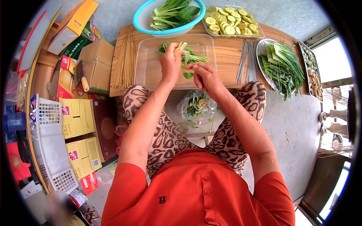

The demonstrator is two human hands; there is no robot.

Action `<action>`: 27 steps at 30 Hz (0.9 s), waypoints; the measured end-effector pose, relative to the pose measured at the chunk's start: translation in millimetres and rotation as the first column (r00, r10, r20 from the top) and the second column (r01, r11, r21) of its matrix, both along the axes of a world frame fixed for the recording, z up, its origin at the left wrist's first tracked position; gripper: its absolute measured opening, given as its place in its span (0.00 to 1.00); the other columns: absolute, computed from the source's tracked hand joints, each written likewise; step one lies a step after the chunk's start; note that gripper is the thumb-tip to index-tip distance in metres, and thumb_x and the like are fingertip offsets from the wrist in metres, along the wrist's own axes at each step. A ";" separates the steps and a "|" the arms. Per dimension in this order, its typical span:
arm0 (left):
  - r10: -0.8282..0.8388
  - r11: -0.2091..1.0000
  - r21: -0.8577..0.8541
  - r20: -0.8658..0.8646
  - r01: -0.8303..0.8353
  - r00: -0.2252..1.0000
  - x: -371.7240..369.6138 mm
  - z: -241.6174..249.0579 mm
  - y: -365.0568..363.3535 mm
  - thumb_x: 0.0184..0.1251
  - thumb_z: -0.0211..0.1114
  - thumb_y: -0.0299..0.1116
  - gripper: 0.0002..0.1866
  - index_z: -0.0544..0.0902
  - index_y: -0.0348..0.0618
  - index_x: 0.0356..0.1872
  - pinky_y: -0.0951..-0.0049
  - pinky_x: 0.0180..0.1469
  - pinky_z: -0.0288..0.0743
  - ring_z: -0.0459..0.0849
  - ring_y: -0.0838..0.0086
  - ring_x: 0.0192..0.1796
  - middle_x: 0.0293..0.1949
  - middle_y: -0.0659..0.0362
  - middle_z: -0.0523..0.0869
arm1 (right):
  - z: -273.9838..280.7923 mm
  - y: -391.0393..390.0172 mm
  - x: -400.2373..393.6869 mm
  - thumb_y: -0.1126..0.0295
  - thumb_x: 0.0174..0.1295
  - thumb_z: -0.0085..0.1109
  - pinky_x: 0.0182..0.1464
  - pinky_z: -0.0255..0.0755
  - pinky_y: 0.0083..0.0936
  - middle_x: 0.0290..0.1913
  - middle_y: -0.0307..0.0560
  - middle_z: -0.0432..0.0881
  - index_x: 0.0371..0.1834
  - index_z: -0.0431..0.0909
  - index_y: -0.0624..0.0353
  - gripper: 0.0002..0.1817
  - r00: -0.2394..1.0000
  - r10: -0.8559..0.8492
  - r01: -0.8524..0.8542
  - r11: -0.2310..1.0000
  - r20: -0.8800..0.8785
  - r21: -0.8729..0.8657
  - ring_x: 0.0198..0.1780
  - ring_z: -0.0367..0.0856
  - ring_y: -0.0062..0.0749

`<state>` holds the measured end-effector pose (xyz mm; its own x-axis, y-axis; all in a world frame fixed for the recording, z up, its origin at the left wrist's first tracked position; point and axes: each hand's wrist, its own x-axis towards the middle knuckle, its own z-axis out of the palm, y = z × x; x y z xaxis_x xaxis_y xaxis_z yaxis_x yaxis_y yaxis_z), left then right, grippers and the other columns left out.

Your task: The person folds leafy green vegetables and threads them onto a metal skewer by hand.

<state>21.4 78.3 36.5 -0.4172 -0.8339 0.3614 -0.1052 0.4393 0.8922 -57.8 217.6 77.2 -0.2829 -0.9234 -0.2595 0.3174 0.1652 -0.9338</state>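
Over a clear plastic tray (145,71) on the wooden table, my left hand (171,64) is closed round the pale stems of some leafy greens (183,46). To its right my right hand (206,77) is closed, its thumb and forefinger pinching at a green leaf (187,74) below the stems. More greens (197,57) lie in the tray between and behind the hands. Behind the tray stands a white bowl with a blue rim (141,27), holding leafy greens (173,15). The undersides of both hands are hidden.
Wooden skewers (124,60) lie left of the tray, metal skewers (247,62) right of it. Sliced zucchini (230,20) fills a tray behind; chives (281,67) lie on an oval plate. A plastic bag of scraps (197,105) sits below the table edge. Boxes (95,64) stand at left.
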 end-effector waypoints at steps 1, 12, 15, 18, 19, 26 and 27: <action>-0.009 0.994 -0.108 0.034 0.012 0.999 -1.1 -2.8 2.6 0.65 0.58 0.27 0.07 0.76 0.39 0.42 0.71 0.30 0.74 0.80 0.73 0.24 0.28 0.56 0.86 | -1.8 -2.2 -2.3 0.64 0.72 0.40 0.16 0.49 0.16 0.12 0.34 0.63 0.47 0.77 0.62 0.16 1.000 -0.018 0.019 1.000 0.021 -0.018 0.13 0.56 0.16; -0.065 0.950 0.287 -0.205 0.123 0.977 6.4 -2.4 -20.0 0.70 0.57 0.31 0.11 0.83 0.40 0.46 0.81 0.30 0.69 0.73 0.84 0.26 0.31 0.65 0.81 | -12.2 -5.1 -20.0 0.65 0.72 0.41 0.16 0.48 0.16 0.13 0.34 0.64 0.47 0.77 0.64 0.16 0.992 -0.105 0.107 0.994 0.076 -0.031 0.14 0.56 0.16; -0.105 0.870 0.443 -0.262 0.216 0.959 15.6 6.5 -28.6 0.71 0.56 0.32 0.12 0.83 0.41 0.48 0.83 0.28 0.66 0.70 0.85 0.24 0.31 0.65 0.82 | -3.1 -3.1 -22.3 0.65 0.72 0.41 0.16 0.48 0.15 0.12 0.33 0.63 0.46 0.77 0.63 0.16 0.992 -0.118 0.119 0.992 0.040 -0.046 0.14 0.56 0.15; -0.129 0.837 0.482 -0.284 0.258 0.950 17.0 15.2 -22.4 0.71 0.56 0.31 0.09 0.81 0.40 0.45 0.84 0.26 0.64 0.69 0.86 0.23 0.30 0.64 0.81 | 1.6 0.6 -18.1 0.65 0.71 0.44 0.15 0.48 0.16 0.12 0.34 0.65 0.44 0.78 0.61 0.14 0.999 -0.037 0.036 0.998 -0.016 -0.058 0.13 0.57 0.15; -0.127 0.821 0.505 -0.289 0.264 0.949 17.0 17.5 -20.5 0.71 0.56 0.30 0.08 0.81 0.39 0.43 0.84 0.25 0.64 0.69 0.86 0.23 0.30 0.64 0.81 | 3.1 0.8 -15.4 0.65 0.71 0.44 0.16 0.49 0.16 0.12 0.33 0.65 0.44 0.78 0.61 0.14 1.000 -0.009 0.008 0.999 -0.027 -0.045 0.13 0.57 0.15; -0.111 0.830 0.495 -0.306 0.257 0.946 19.1 10.6 -27.0 0.69 0.60 0.30 0.06 0.80 0.38 0.41 0.84 0.24 0.65 0.72 0.86 0.23 0.29 0.64 0.80 | 2.4 2.0 -13.0 0.65 0.72 0.43 0.17 0.49 0.15 0.13 0.30 0.63 0.44 0.79 0.61 0.15 0.993 0.068 -0.071 0.997 -0.095 -0.028 0.14 0.56 0.13; -0.123 0.834 0.479 -0.321 0.273 0.939 19.0 8.1 -28.6 0.69 0.60 0.30 0.07 0.80 0.37 0.41 0.84 0.24 0.65 0.72 0.86 0.23 0.28 0.64 0.79 | 2.7 2.2 -12.7 0.65 0.72 0.43 0.17 0.49 0.15 0.13 0.30 0.63 0.44 0.79 0.61 0.15 0.993 0.068 -0.071 0.997 -0.095 -0.028 0.14 0.56 0.13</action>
<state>40.3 49.7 44.6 -0.5436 -0.8388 0.0299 0.2078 -0.1001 0.9730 -70.6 219.8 79.9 -0.2395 -0.9490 -0.2052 0.2173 0.1536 -0.9639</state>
